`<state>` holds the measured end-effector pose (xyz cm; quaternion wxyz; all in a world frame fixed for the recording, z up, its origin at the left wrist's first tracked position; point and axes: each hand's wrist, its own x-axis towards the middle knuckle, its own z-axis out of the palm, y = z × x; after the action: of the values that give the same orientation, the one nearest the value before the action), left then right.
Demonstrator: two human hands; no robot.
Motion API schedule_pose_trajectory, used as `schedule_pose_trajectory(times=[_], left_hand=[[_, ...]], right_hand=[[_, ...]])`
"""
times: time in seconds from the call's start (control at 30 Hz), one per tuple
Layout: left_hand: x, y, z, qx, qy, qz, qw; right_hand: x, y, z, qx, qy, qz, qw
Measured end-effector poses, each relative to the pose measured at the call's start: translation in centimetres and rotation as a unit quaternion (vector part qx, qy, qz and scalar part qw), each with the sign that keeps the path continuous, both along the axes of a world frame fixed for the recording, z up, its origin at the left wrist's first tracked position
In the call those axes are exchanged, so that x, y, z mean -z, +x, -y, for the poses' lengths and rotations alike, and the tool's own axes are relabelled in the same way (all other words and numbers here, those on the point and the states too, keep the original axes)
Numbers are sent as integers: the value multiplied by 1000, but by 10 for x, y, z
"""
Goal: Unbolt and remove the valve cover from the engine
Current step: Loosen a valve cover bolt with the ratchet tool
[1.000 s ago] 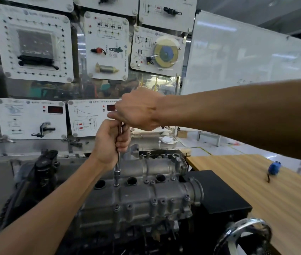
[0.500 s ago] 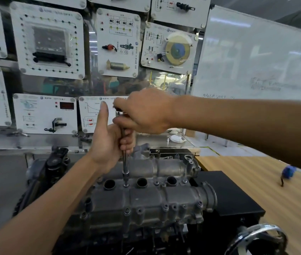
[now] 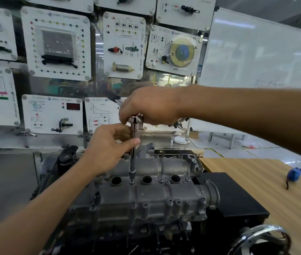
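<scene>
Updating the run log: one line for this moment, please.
stage: unbolting | left hand: steadies extension shaft | right hand: on ratchet head | socket: on centre-row bolt | valve cover: on engine

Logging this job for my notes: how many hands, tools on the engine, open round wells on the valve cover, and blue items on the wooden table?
Hands: 2, left hand, right hand
Socket driver: 1
Open round wells in view: 3
Blue item on the table: 1
Total: 7

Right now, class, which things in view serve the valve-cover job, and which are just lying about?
In use:
valve cover
socket wrench
bolt
left hand on the shaft
right hand on the head

Lying about:
blue tape measure
wooden table
whiteboard
</scene>
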<state>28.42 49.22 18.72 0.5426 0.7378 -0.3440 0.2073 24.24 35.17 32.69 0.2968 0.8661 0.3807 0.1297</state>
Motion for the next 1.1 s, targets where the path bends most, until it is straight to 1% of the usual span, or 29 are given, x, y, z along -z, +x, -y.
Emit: schedule_pose_trajectory(times=[0.07,0.13,0.17,0.2,0.23,0.3,0.33,0.37,0.43,0.5,0.53,0.6,0.7,0.8,0.83,0.93,1.03,1.07,1.1], left_hand=[[5,-2,2,-68,-39,-9,997],[10,-4,5,-144,-54,-1,988],[12,-4,6,-153,-53,3,987],[12,-3,6,-136,-39,-7,990],[11,-2,5,-106,-2,-30,994],[11,1,2,-23,90,-70,993],[10,3,2,19,110,-84,990],[9,3,3,48,105,-94,989],[7,2,7,47,66,-102,991],[6,-1,12,15,41,-90,995],[7,-1,13,3,42,-79,996],[9,-3,15,-3,37,-61,997],[6,-8,22,8,14,-40,999],[-6,-17,42,32,-25,-21,999],[-10,-19,50,42,-35,-25,998],[-14,-22,68,68,-52,-56,995],[-9,-21,77,71,-44,-64,994],[-6,-21,78,70,-38,-63,995],[-4,-20,79,68,-33,-62,995]], right_hand=[[6,-2,-12,59,47,-13,997],[4,-1,-24,152,56,-3,987],[1,0,-29,201,45,-2,979],[-2,0,-31,242,31,-12,970],[-5,1,-30,268,29,-33,963],[-7,3,-22,268,59,-68,959],[-8,4,-18,250,64,-68,964],[-7,3,-14,225,63,-62,970],[-6,-1,-7,138,51,-29,989],[-5,-3,3,41,26,2,999],[-3,-2,7,11,11,11,1000],[0,0,13,-11,5,24,1000],[-8,-8,20,14,72,4,997],[-27,-22,36,76,162,-85,980],[-31,-24,41,104,183,-100,972],[-26,-28,54,170,215,-98,957],[-5,-31,67,214,305,-141,917],[1,-31,70,221,315,-137,913],[6,-29,71,222,308,-115,918]])
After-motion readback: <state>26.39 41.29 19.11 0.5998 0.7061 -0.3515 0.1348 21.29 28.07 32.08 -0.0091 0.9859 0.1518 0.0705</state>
